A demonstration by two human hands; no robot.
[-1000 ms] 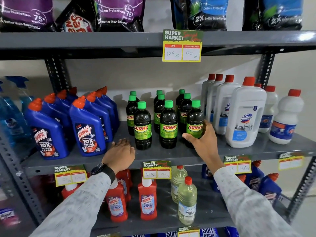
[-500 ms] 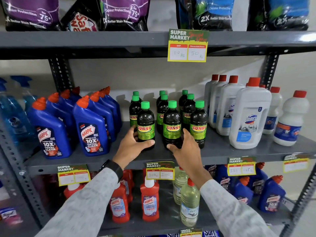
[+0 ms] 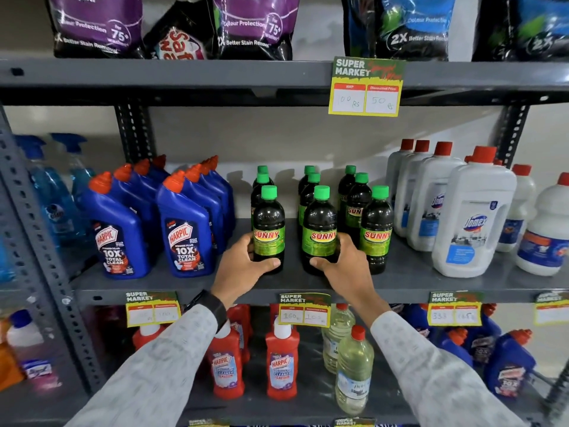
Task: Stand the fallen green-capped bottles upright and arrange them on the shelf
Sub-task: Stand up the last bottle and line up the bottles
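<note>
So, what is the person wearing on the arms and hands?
Both arms have long sleeves of light grey, finely patterned fabric. The left sleeve ends at a black watch on the wrist. The right sleeve shows no watch. Both hands are bare, without gloves.

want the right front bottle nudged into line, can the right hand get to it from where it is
Probably yes. The right hand is wrapped around the middle front bottle, and the right front bottle stands just beside it at the shelf edge, with nothing in front of it.
</note>
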